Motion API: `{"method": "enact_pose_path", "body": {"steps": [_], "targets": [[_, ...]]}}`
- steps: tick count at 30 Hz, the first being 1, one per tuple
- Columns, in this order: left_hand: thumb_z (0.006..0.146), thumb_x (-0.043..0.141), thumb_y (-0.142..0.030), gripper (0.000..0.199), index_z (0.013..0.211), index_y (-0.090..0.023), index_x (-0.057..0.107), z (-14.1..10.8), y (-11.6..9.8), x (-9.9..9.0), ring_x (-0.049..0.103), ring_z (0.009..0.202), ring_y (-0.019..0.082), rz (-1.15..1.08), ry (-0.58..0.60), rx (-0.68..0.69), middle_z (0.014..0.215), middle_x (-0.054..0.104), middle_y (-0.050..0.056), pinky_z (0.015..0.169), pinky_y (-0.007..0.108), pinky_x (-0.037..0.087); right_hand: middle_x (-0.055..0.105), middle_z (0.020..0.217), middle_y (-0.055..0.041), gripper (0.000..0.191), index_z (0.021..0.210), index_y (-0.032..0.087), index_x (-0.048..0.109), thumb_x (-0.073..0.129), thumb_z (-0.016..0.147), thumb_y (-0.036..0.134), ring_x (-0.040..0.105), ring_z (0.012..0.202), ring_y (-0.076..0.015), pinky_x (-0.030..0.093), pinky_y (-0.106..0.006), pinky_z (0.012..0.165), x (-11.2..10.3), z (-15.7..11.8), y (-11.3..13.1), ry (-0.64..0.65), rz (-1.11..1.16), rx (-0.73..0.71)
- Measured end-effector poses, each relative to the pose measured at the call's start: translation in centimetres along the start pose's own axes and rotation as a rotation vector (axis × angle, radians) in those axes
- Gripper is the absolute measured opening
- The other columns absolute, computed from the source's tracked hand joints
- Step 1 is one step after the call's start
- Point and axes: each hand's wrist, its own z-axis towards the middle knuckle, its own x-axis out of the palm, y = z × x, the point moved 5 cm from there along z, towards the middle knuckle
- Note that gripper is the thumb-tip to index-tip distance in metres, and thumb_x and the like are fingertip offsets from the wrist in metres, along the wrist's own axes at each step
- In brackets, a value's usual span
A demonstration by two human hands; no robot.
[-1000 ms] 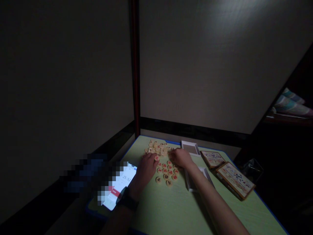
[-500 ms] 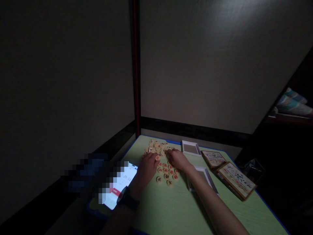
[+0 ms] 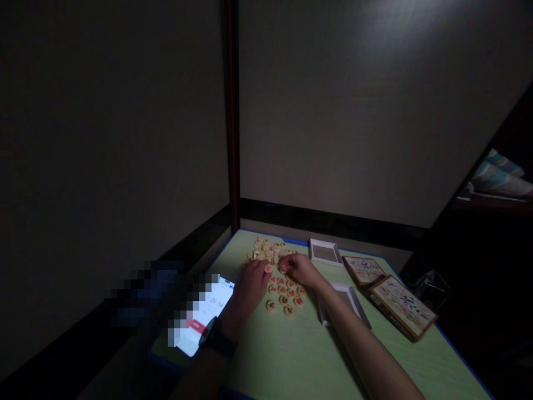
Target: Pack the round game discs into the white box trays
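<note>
Round wooden Chinese chess pieces lie on a green table (image 3: 270,355). A loose pile of pieces (image 3: 268,253) is at the far side, just beyond both hands. My left hand (image 3: 250,286), with a dark watch on its wrist, is closed with a red-marked Chinese chess piece (image 3: 268,268) at its thumb and fingertips. My right hand (image 3: 302,269) pinches another Chinese chess piece (image 3: 283,270) at the near edge of the pile; its marking is unclear. Nearer to me, several pieces (image 3: 282,290) lie face up in rough rows, most marked red, a few black.
A lit phone (image 3: 204,316) lies beside my left forearm. An open box tray (image 3: 325,253) stands at the back, and another tray (image 3: 345,305) sits partly under my right forearm. Two printed boxes (image 3: 364,270) (image 3: 402,305) rest along the right side. Walls close off the back and left.
My right hand has drawn slightly back toward me from the pile, and a piece now shows between its fingertips. My left hand stays in place with its piece.
</note>
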Motion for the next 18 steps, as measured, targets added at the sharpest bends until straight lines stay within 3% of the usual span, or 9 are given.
{"method": "enact_pose_path", "body": {"steps": [12,15,18], "targets": [[0.090,0.055,-0.015,0.026,0.115,-0.018,0.065,-0.1,0.0,0.0,0.063,0.102,0.023,-0.006,-0.013,0.017,0.108,0.069,0.009,0.093,0.035,0.047,0.076,0.079,-0.0008,0.021,0.078,0.019,0.078,0.059,0.074,0.009,0.066,0.075,-0.0143,0.045,-0.021,0.073,0.4,-0.3,0.8,0.072,-0.136,-0.031],[0.091,0.055,-0.016,0.024,0.111,-0.019,0.066,-0.1,0.0,0.0,0.063,0.102,0.022,0.005,-0.011,0.014,0.106,0.069,0.008,0.092,0.033,0.047,0.076,0.079,-0.0016,0.020,0.075,0.018,0.077,0.059,0.080,0.013,0.067,0.076,-0.0152,0.044,-0.021,0.072,-0.5,-0.2,0.4,0.077,-0.192,-0.001],[0.091,0.056,-0.017,0.022,0.111,-0.019,0.066,-0.1,0.0,0.0,0.063,0.101,0.022,-0.003,-0.001,0.010,0.106,0.069,0.008,0.092,0.033,0.047,0.077,0.087,-0.0072,0.024,0.084,0.017,0.078,0.054,0.086,0.016,0.069,0.083,-0.0187,0.044,-0.023,0.073,-2.4,-0.3,-0.7,0.019,-0.276,0.080]]}}
